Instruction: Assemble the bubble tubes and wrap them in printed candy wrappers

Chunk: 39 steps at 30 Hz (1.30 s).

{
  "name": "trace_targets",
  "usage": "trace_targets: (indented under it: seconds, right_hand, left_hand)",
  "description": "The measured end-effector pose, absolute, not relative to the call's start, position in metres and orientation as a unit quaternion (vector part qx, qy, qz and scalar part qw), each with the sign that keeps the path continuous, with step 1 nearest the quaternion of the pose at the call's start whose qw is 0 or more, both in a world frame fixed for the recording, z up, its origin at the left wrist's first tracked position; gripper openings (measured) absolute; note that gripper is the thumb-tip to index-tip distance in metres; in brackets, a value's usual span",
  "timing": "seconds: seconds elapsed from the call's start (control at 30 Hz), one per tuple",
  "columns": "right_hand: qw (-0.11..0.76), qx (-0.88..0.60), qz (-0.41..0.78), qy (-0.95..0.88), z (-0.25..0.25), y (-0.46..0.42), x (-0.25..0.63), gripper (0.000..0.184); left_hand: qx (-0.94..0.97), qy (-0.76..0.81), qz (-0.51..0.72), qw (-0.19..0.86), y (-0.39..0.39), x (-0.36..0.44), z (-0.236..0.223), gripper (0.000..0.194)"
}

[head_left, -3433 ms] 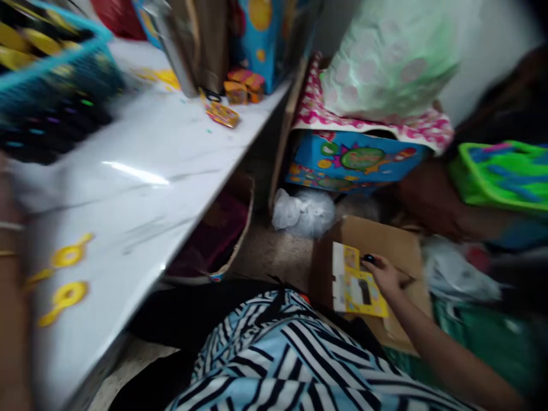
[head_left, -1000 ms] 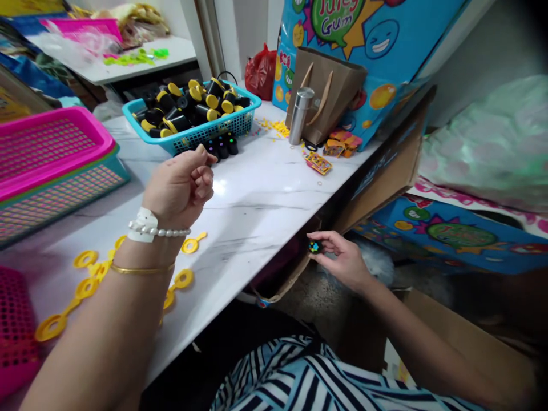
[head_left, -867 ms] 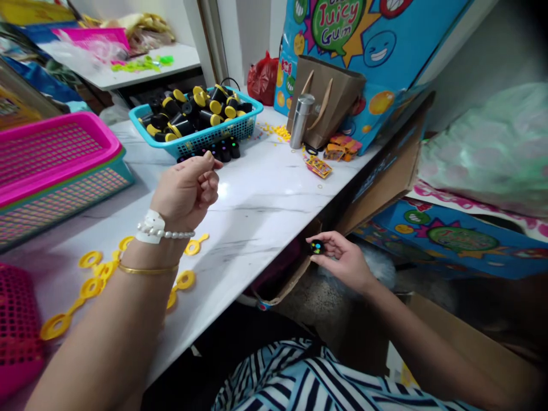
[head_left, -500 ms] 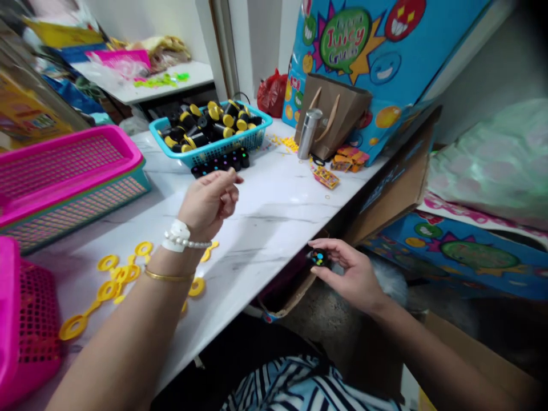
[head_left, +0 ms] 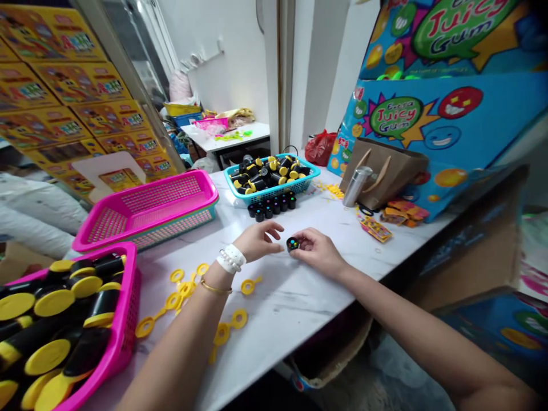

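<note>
My right hand [head_left: 315, 251] pinches a small black cylindrical container [head_left: 293, 244] with bright coloured pieces in its round end, held above the table. To the left, my left hand [head_left: 260, 240] has thumb and fingers apart with nothing seen between them; its thumb tip is close to the container. Behind the hands, several similar small black containers [head_left: 274, 205] stand in a cluster against a blue basket [head_left: 280, 191]. Loose yellow plastic ring pieces with tabs [head_left: 173, 299] lie on the table around my left forearm.
A pink basket [head_left: 132, 302] of black and yellow containers is at near left, with stacked pink and teal baskets [head_left: 148, 231] beyond. At back right are a steel flask [head_left: 357, 186], a paper bag [head_left: 385, 171] and orange packets [head_left: 405, 212]. An open cardboard box [head_left: 342, 354] sits below the table edge.
My right hand has brought the black container from beside the table edge to over the table. My left hand has come away from the cluster toward it and spread its fingers. The view has swung left.
</note>
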State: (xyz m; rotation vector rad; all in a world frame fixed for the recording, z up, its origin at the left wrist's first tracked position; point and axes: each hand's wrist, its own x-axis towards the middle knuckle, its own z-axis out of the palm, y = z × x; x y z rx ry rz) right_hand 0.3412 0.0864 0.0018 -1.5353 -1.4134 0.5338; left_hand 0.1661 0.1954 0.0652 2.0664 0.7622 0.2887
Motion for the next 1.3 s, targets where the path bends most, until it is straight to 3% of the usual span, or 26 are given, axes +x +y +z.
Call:
trace_targets:
  seconds: [0.1,0.23,0.5,0.73,1.0,1.3]
  right_hand:
    - [0.450,-0.625,0.230,-0.595,-0.014,0.100,0.336,0.023]
    - [0.411,-0.621,0.228,-0.626,-0.013,0.110,0.349,0.021]
    - [0.390,-0.732,0.043,-0.557,0.000,0.177,0.444,0.006]
    - [0.366,-0.776,-0.017,-0.514,-0.013,0.244,0.495,0.025]
    - [0.335,-0.771,-0.016,-0.542,-0.032,0.279,0.497,0.027]
    - [0.322,-0.740,-0.023,-0.590,-0.025,0.247,0.486,0.025]
  left_hand:
    - [0.844,0.311,0.116,0.421,0.198,0.173,0.044,0.052]
    - [0.858,0.319,0.136,0.378,0.200,0.180,0.022,0.037]
    - [0.874,0.320,0.128,0.344,0.203,0.180,0.013,0.028]
    - [0.880,0.329,0.117,0.323,0.201,0.182,0.011,0.026]
    - [0.881,0.329,0.119,0.318,0.201,0.181,0.010,0.030]
    - [0.886,0.318,0.127,0.313,0.202,0.184,0.010,0.030]
